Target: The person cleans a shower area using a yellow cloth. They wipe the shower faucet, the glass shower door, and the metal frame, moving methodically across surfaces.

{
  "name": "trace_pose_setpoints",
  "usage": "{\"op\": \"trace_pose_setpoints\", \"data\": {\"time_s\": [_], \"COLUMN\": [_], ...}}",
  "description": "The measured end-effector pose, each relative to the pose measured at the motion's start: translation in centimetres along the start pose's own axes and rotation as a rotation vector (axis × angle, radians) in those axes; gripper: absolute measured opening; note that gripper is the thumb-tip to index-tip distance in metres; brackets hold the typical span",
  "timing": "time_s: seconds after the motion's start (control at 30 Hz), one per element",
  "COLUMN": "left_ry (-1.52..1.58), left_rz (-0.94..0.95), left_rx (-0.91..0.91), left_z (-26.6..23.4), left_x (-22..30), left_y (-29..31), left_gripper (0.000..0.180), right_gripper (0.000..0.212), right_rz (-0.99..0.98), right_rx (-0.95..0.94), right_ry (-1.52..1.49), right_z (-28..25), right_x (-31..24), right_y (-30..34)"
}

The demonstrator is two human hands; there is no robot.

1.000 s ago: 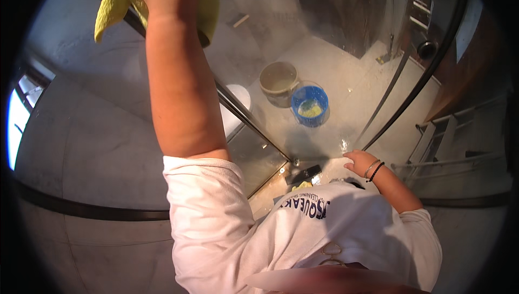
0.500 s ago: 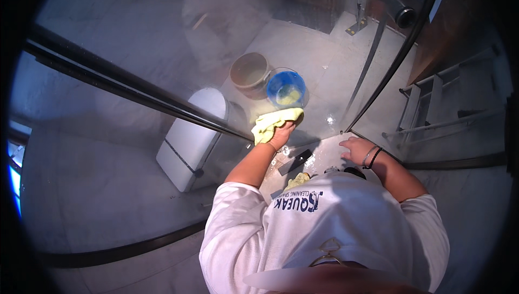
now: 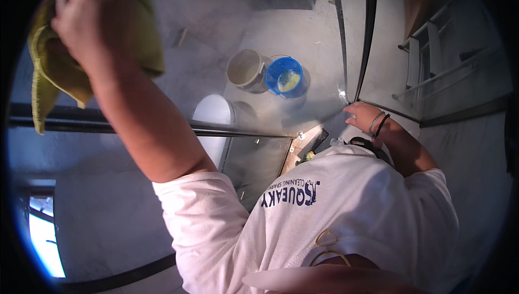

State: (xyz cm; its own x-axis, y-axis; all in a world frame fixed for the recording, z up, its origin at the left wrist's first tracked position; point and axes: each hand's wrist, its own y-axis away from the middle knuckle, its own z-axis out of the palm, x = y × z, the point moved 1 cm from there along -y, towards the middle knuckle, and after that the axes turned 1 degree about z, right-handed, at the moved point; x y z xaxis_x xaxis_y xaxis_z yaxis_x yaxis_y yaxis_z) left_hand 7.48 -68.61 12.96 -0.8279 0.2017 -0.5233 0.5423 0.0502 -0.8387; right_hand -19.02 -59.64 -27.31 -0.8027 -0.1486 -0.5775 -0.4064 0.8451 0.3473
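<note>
Raised at the far upper left, my left hand [image 3: 89,21] holds a yellow cloth [image 3: 148,34] spread under its fingers, with one corner dangling. The cloth appears to lie against a glass pane, just above a dark metal rail [image 3: 238,131]. My right hand [image 3: 363,117] is low on the right, fingers loosely apart and holding nothing visible. It is beside the foot of a dark upright frame bar [image 3: 367,40]. Partly hidden by my shirt, a dark flat tool [image 3: 314,141] lies on the floor close to my body.
Beyond the glass stand a grey bucket [image 3: 243,69] and a blue bucket [image 3: 284,77] with something yellowish inside. A white toilet [image 3: 213,111] is behind the rail. A ladder [image 3: 421,59] leans at the right. Bright light enters through an opening [image 3: 46,240] at lower left.
My left hand has swung up and far to the left with the yellow cloth, which is now spread wider. My right hand has barely moved; the view has turned left.
</note>
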Motion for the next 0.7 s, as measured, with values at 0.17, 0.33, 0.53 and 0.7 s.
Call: {"op": "trace_pose_setpoints", "data": {"time_s": [0.17,0.33,0.53,0.7], "left_ry": [0.184,1.364,0.709,0.274], "left_rz": [-0.008,-0.722,-0.069,-0.059], "left_rx": [-1.212,-0.97,-1.109,-0.204], "left_z": [3.3,6.6,6.2,4.1], "left_x": [16.7,26.4,23.5,9.2], "left_y": [21.8,38.1,30.8,7.0], "left_gripper": [0.048,0.037,0.038,0.057], "right_gripper": [0.04,0.04,0.039,0.037], "right_rz": [0.082,0.136,0.148,0.078], "right_rx": [0.013,0.038,0.062,0.132], "right_ry": [-0.021,-0.058,-0.075,-0.062], "right_z": [1.1,1.0,0.3,-0.4], "right_x": [2.1,3.3,4.9,6.6], "right_y": [1.3,3.1,4.0,3.1]}}
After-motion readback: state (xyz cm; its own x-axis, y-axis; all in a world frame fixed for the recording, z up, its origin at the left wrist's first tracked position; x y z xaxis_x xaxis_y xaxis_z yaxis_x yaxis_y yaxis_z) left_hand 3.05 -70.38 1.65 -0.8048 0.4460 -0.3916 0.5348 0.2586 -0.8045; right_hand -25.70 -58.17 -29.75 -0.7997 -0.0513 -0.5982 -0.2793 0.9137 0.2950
